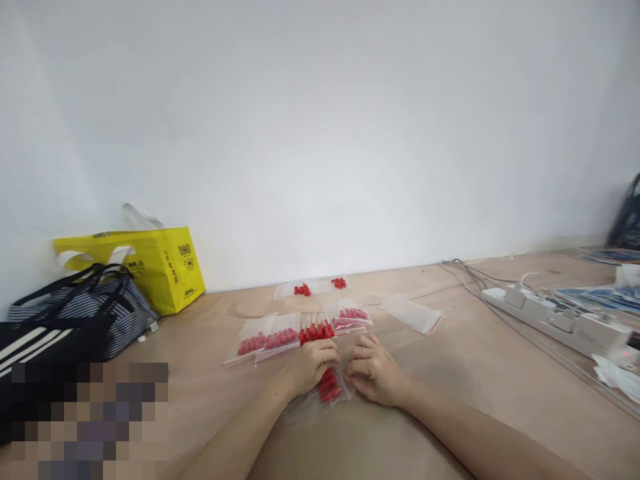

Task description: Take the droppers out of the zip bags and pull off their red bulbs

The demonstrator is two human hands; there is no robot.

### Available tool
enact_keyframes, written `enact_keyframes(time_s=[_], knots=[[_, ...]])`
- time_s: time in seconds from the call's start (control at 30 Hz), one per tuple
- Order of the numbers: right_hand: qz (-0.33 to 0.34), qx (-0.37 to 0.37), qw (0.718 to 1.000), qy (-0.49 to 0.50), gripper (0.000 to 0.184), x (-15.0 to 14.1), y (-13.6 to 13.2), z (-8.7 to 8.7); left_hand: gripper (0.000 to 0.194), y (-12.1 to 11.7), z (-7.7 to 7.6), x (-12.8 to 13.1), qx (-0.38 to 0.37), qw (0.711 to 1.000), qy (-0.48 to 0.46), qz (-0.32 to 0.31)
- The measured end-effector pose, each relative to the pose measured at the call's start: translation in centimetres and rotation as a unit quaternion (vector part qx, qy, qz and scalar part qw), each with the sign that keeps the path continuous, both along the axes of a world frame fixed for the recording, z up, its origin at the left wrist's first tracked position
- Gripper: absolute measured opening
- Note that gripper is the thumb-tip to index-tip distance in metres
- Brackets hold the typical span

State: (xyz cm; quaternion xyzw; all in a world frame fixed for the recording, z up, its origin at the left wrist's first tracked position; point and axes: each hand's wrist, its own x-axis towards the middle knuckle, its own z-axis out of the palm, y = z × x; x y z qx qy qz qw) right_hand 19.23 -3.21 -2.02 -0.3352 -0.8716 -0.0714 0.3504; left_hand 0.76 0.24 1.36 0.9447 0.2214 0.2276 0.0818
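Close to my body lies a clear zip bag (pixel 329 388) with red-tipped sticks in it. My left hand (pixel 314 365) has its fingers curled down on the bag's upper left part. At the bag's right edge is my right hand (pixel 374 371), fingers bent and closed on the edge; the exact grip is partly hidden. Just beyond my hands, a row of red-tipped thin sticks (pixel 316 331) lies with the red ends toward me. Filled zip bags flank them: two overlapping on the left, the outer bag (pixel 251 341) and inner bag (pixel 283 337), and filled bags (pixel 353 315) on the right.
A flat zip bag (pixel 412 315) lies right of the row. Near the wall, another bag (pixel 320 288) bears two red bunches. A yellow carrier bag (pixel 180 267) and striped bag (pixel 127 310) stand left. Rightward are a power strip (pixel 547 319), cables and papers.
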Motion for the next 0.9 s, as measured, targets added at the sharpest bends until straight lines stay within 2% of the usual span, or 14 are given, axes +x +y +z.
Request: enact_keyframes(time_s=[0.17,0.43,0.63,0.77,0.9], knots=[[-0.005,0.001,1.000,0.011,0.007,-0.2,0.1,0.1,0.025,-0.1,0.0,0.1,0.003,1.000,0.005,-0.003],[0.011,0.056,0.997,0.046,0.010,-0.3,0.7,-0.4,0.026,-0.5,0.1,0.4,0.003,1.000,0.008,-0.007],[0.014,0.071,0.997,-0.020,0.020,-0.5,0.7,0.2,0.024,-0.5,-0.1,0.5,0.005,1.000,0.021,-0.006],[0.012,0.085,0.994,-0.066,0.017,-0.3,0.7,0.5,0.025,-0.5,0.1,0.4,0.002,1.000,0.024,0.004],[-0.004,0.064,0.994,-0.084,0.013,0.5,0.9,0.8,0.024,-0.3,0.8,0.1,-0.009,1.000,0.015,0.023]])
